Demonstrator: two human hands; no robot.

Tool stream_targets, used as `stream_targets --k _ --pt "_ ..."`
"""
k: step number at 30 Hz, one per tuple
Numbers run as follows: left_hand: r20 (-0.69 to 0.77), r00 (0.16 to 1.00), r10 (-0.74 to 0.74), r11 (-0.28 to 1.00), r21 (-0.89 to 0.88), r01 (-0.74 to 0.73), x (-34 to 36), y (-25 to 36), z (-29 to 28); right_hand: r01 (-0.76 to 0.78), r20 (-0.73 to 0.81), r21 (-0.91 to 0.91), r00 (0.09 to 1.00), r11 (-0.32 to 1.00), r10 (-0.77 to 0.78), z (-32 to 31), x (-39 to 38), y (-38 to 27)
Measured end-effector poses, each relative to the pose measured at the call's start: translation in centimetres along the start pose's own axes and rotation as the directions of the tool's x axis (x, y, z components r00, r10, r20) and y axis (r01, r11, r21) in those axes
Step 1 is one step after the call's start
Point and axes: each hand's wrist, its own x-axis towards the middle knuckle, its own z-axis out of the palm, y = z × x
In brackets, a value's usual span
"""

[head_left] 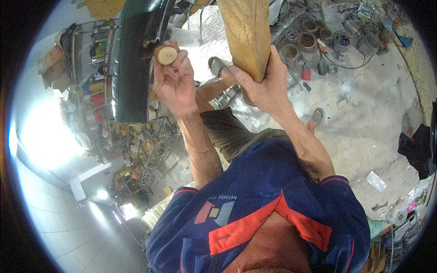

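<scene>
My left hand (176, 84) is curled round a short round wooden handle (166, 56), seen end-on with a pale face and browner sides. Where the handle leads is hidden. Just left of that hand stands a long dark green body (129, 68) with a rounded lower end; I cannot make out its kind. My right hand (266, 86) grips the lower end of a thick wooden board (246, 34), thumb on one side and fingers on the other. The board's far end runs out of the top of the picture.
Jars of small parts (307, 41) stand on the floor at the far right, near a red-bodied tool (306, 71) and cables. My sandalled feet (315, 119) rest on the pale floor (355, 123). Cluttered shelving (95, 68) lies at left; a black cloth (416, 150) is at right.
</scene>
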Motion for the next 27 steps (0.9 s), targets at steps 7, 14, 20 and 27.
stream_targets --k 7,14,20,27 --pt "-0.028 1.0 -0.005 0.996 -0.085 0.003 1.7 1.6 0.0 0.104 0.053 -0.013 0.993 0.995 -0.103 1.1 0.9 -2.4" --pt "-0.292 0.889 0.354 0.9 0.363 -0.24 2.8 1.0 0.3 0.21 0.173 -0.166 0.968 0.964 -0.181 3.9 0.2 0.1" --pt "-0.319 0.887 0.332 0.889 0.421 -0.182 1.3 1.4 -0.7 0.169 0.115 -0.089 0.981 0.982 -0.158 3.5 -0.5 -3.6" --pt "-0.389 0.807 0.445 0.85 0.467 -0.244 2.0 0.5 -0.8 -0.051 0.285 -0.243 0.951 0.969 0.121 4.1 -0.6 -2.3"
